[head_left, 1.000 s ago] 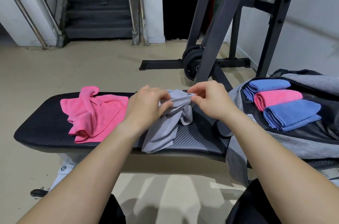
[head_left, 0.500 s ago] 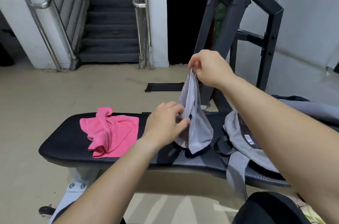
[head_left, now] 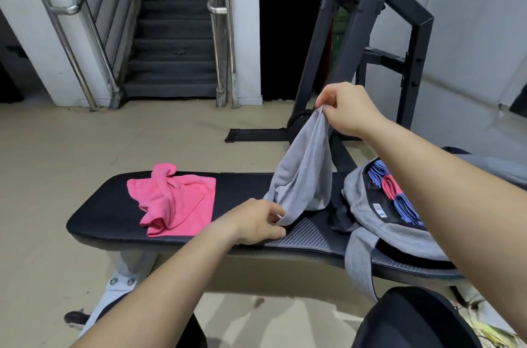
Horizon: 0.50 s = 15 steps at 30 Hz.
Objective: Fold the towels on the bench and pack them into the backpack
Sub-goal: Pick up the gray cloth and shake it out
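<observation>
A grey towel [head_left: 305, 174] hangs above the black bench [head_left: 108, 213]. My right hand [head_left: 346, 111] pinches its top corner and holds it up. My left hand [head_left: 256, 222] pinches the towel's lowest corner just above the bench pad. A crumpled pink towel [head_left: 174, 202] lies on the left part of the bench. At the right end lies an open grey backpack [head_left: 370, 222], with folded blue towels [head_left: 405, 206] and a folded pink towel [head_left: 389, 185] inside. My right forearm hides part of the backpack.
A dark steel weight rack [head_left: 356, 42] stands right behind the bench, with a weight plate [head_left: 296, 119] at its foot. Stairs with metal handrails [head_left: 225, 42] rise at the back. Beige floor lies around the bench. My dark-clothed knees are at the bottom edge.
My right hand has lifted the grey towel off the bench by a corner. My left hand slid down to its lowest corner. The view tilted up and the backpack's inside shows again.
</observation>
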Tool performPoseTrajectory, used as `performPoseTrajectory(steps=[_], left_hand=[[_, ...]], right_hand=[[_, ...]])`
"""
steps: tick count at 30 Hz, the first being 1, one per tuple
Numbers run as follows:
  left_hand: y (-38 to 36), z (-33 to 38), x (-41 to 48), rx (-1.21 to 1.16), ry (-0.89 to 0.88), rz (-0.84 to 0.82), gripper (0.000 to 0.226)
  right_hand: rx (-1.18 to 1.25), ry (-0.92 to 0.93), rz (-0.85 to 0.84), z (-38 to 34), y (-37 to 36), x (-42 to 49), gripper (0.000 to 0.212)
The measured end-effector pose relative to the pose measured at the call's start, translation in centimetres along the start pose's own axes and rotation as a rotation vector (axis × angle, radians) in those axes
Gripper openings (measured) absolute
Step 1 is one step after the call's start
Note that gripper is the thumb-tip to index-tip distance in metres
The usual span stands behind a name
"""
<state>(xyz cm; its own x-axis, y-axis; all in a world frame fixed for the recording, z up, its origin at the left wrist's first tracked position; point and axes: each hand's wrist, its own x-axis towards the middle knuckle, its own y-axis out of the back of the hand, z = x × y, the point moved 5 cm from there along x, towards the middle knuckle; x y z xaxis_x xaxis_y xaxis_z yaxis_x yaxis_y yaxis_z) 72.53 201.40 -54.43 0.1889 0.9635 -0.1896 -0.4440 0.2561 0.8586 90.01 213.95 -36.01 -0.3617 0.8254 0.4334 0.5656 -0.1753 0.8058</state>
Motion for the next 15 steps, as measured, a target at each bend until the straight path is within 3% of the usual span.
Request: performPoseTrajectory(steps=[6, 12, 15], left_hand=[[3.3, -1.4, 0.8, -0.102, 0.067, 0.393, 0.019], [-0.3, -0.5, 3.6, -0.121, 0.112, 0.240, 0.027], [-1.8, 0.2, 4.8, -0.087, 0.119, 0.204, 0.016]], right_hand=[[0.025, 0.028, -0.103, 1.6, -1.1, -1.7, 0.024], [0.050, 0.056, -0.111, 2.7, -1.6, -2.4, 0.018], [0.045, 0.048, -0.093, 3.5, -1.3, -2.4, 0.018]])
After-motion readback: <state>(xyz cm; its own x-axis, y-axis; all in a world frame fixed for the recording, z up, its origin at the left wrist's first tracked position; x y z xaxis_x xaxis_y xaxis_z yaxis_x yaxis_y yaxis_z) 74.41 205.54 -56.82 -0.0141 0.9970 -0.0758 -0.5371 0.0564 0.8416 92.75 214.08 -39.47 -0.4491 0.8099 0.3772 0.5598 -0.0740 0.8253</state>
